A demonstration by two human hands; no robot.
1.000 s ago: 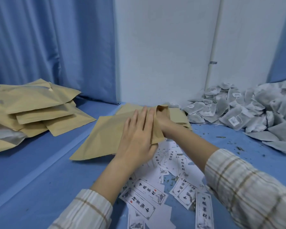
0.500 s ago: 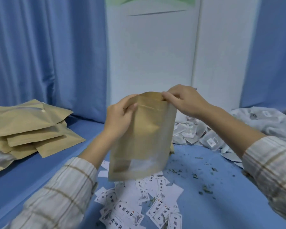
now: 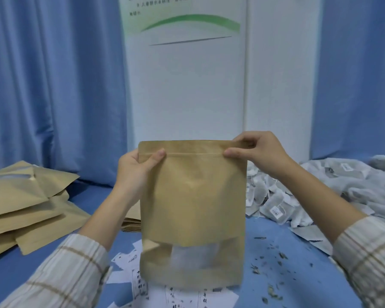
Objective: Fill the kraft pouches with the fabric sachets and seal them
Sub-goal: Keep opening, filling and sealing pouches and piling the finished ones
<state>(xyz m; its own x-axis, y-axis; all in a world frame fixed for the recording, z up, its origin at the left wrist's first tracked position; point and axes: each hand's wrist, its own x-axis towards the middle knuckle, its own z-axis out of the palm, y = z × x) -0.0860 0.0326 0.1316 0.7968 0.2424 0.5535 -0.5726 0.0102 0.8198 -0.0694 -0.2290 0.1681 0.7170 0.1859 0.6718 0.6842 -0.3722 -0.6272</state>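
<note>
Head view is showing a kraft pouch (image 3: 192,207) hanging upright in front of the person, held above the blue table (image 3: 287,252). The left hand (image 3: 135,172) is pinching the pouch's top left corner, thumb lying on the zip line, and the right hand (image 3: 259,152) is pinching the top right corner the same way. The pouch is looking light and thin, stiff enough to hang flat yet likely to crease; the reinforced zip strip is probably the surest place to grip it, and pulling the two lips apart there should be opening the mouth. Sachets (image 3: 273,205) are lying heaped at right, looking soft and light. More pouches (image 3: 27,203) are stacked at left. Whether the mouth is open is hard to tell, and the pale shape behind the pouch's lower window is too blurred to name. The fingers behind the pouch are hidden.
</note>
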